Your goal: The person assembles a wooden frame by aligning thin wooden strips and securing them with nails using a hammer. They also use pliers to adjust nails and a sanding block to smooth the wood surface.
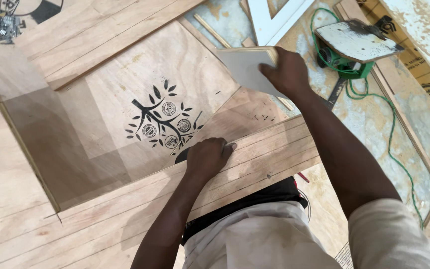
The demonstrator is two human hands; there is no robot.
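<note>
From the head view: left hand point(207, 157) is clenched, knuckles pressing down on the near strip point(255, 154) at the plywood point(125, 109) edge. Right hand point(287, 72) grips a pale board point(245, 67), tilted up off the far corner. I'd keep that left fist planted so nothing slides, and lower the board flat and square. Green saw point(347, 57) sits beside it, cord trailing.
</note>
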